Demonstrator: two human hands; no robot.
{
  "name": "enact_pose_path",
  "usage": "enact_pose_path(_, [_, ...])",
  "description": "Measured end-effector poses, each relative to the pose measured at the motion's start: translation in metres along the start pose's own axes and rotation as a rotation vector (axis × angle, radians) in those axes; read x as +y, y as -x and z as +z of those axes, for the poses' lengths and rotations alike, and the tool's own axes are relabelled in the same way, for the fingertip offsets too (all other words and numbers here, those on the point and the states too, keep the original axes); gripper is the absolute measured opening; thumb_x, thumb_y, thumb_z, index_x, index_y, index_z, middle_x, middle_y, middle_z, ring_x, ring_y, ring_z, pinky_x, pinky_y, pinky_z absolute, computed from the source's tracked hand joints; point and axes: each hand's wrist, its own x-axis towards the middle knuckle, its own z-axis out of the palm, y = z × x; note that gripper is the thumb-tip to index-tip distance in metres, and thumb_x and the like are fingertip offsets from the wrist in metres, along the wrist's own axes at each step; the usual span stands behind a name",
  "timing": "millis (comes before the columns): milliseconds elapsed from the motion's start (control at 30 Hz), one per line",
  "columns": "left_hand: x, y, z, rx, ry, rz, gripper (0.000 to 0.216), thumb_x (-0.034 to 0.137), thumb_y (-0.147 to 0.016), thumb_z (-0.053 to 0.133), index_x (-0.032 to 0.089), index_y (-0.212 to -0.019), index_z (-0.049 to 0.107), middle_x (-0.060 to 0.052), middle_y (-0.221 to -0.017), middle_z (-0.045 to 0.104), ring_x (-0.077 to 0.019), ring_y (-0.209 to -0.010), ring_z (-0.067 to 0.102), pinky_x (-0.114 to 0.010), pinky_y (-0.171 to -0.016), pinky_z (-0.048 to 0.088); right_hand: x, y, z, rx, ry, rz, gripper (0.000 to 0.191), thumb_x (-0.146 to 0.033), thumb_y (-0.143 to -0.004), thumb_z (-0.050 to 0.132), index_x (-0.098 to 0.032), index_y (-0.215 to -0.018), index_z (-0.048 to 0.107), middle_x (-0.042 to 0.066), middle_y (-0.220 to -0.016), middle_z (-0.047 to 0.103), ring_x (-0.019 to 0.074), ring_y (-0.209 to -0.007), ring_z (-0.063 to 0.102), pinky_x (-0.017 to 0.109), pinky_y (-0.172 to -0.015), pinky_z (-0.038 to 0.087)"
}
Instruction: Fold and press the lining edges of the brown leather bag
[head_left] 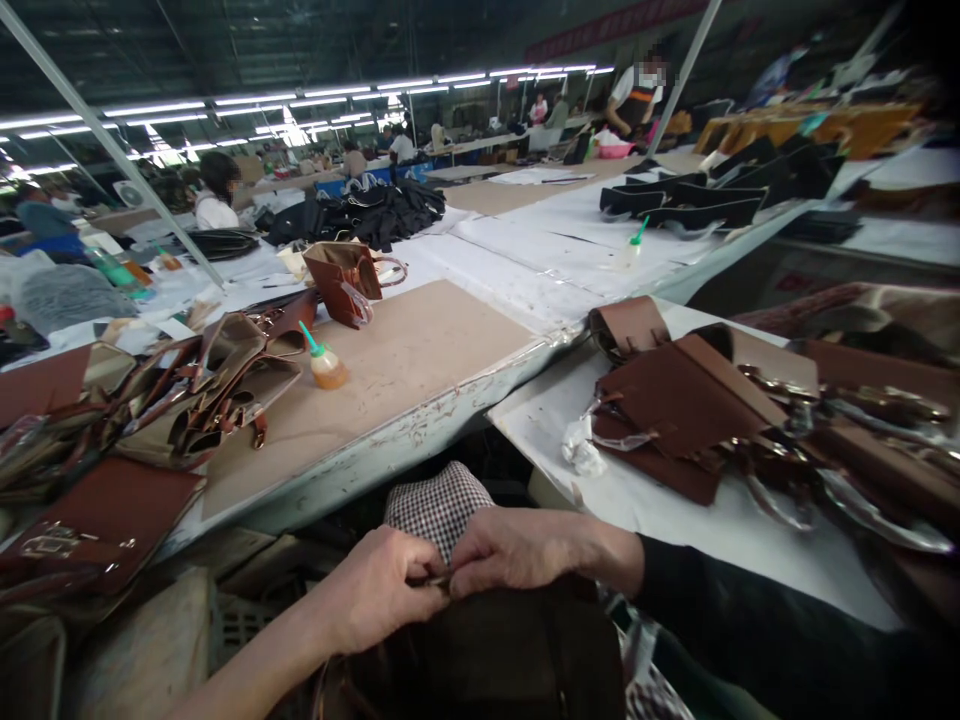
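Observation:
A dark brown bag (480,660) rests on my lap, its upper edge turned towards the table. My left hand (386,585) is closed, thumb and fingers pinching that edge near its middle. Right beside it, my right hand (517,550) pinches the same edge, and the fingertips of both hands nearly meet. What lies between the fingertips is too small and shaded to make out. Checkered cloth (439,505) shows on my knee behind the hands. The bag's lower part is dark and partly out of view.
Brown handbags lie piled on the left table (360,440) and on the right table (540,410). A glue bottle with a green nozzle (328,368) stands near an upright brown handbag (341,285). Black pieces (360,210) are heaped farther back. A co-worker (636,100) stands in the distance.

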Motion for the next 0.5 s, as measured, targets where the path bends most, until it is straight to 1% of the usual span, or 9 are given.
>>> enact_pose_path(67, [0.0,0.003,-0.002,0.003,0.02,-0.009,0.011,0.026,-0.078,0.066,0.017,-0.072,0.062,0.009,-0.056,0.044,-0.0089,-0.056,0.036,-0.022,-0.048,0.022,0.005,0.003,0.002,-0.021,-0.096,-0.033,0.021,-0.03,-0.091,0.061,-0.014,-0.083,0.072,-0.006,-0.062,0.05,0.0073,-0.054,0.042,0.019,-0.049,0.032])
enact_pose_path(100, [0.0,0.005,-0.003,0.008,0.034,-0.017,0.01,0.026,-0.078,0.067,0.018,-0.076,0.061,0.009,-0.057,0.048,-0.009,-0.056,0.037,-0.021,-0.049,0.024,0.009,0.008,0.002,-0.042,-0.174,-0.032,0.019,-0.028,-0.09,0.061,-0.014,-0.091,0.074,-0.005,-0.066,0.055,0.0077,-0.056,0.045,0.019,-0.051,0.036])
enact_pose_path(133, [0.0,0.005,-0.004,0.011,0.049,-0.028,0.011,0.025,-0.077,0.069,0.02,-0.08,0.059,0.01,-0.058,0.051,-0.0091,-0.056,0.038,-0.021,-0.05,0.025,0.013,0.014,0.0,-0.068,-0.258,-0.017,0.022,-0.026,-0.088,0.061,-0.014,-0.101,0.074,-0.003,-0.072,0.06,0.0086,-0.06,0.051,0.019,-0.055,0.04])
enact_pose_path(233, [-0.002,0.004,-0.005,0.021,0.075,-0.039,0.021,0.024,-0.076,0.07,0.023,-0.086,0.052,0.012,-0.056,0.052,-0.0094,-0.054,0.037,-0.022,-0.049,0.025,0.027,0.035,-0.007,-0.146,-0.471,0.065,0.044,-0.024,-0.081,0.067,-0.013,-0.123,0.069,0.004,-0.096,0.071,0.0147,-0.078,0.066,0.022,-0.068,0.051])
enact_pose_path(300, [-0.002,0.001,-0.005,0.022,0.076,-0.036,0.021,0.023,-0.076,0.069,0.023,-0.086,0.05,0.012,-0.054,0.05,-0.0096,-0.052,0.035,-0.022,-0.049,0.023,0.032,0.045,-0.013,-0.18,-0.542,0.089,0.059,-0.025,-0.076,0.074,-0.014,-0.133,0.063,0.009,-0.115,0.071,0.0193,-0.094,0.068,0.025,-0.077,0.054])
enact_pose_path(367, [-0.001,-0.002,-0.004,0.012,0.084,-0.035,0.021,0.023,-0.076,0.068,0.023,-0.086,0.049,0.012,-0.053,0.051,-0.0098,-0.052,0.036,-0.023,-0.049,0.023,0.032,0.047,-0.018,-0.178,-0.535,0.074,0.072,-0.027,-0.074,0.08,-0.016,-0.141,0.056,0.011,-0.131,0.065,0.0222,-0.11,0.065,0.027,-0.086,0.053])
enact_pose_path(400, [0.0,-0.004,-0.003,0.002,0.095,-0.038,0.02,0.023,-0.077,0.067,0.023,-0.086,0.049,0.011,-0.055,0.053,-0.0099,-0.052,0.037,-0.023,-0.049,0.024,0.029,0.044,-0.019,-0.153,-0.493,0.06,0.074,-0.03,-0.075,0.081,-0.017,-0.143,0.055,0.011,-0.135,0.063,0.0225,-0.114,0.063,0.027,-0.088,0.052])
enact_pose_path(433, [0.001,-0.005,-0.003,-0.007,0.103,-0.04,0.02,0.024,-0.077,0.067,0.023,-0.087,0.049,0.011,-0.056,0.054,-0.01,-0.052,0.038,-0.022,-0.05,0.025,0.026,0.04,-0.019,-0.111,-0.423,0.049,0.071,-0.033,-0.076,0.081,-0.018,-0.141,0.057,0.01,-0.132,0.064,0.0219,-0.113,0.063,0.026,-0.088,0.052])
enact_pose_path(500, [0.004,-0.006,-0.002,-0.018,0.096,-0.045,0.021,0.026,-0.078,0.067,0.022,-0.087,0.049,0.01,-0.057,0.055,-0.01,-0.053,0.039,-0.022,-0.05,0.025,0.018,0.028,-0.016,-0.005,-0.257,0.039,0.053,-0.038,-0.081,0.078,-0.017,-0.129,0.067,0.006,-0.113,0.071,0.0179,-0.097,0.064,0.023,-0.079,0.05])
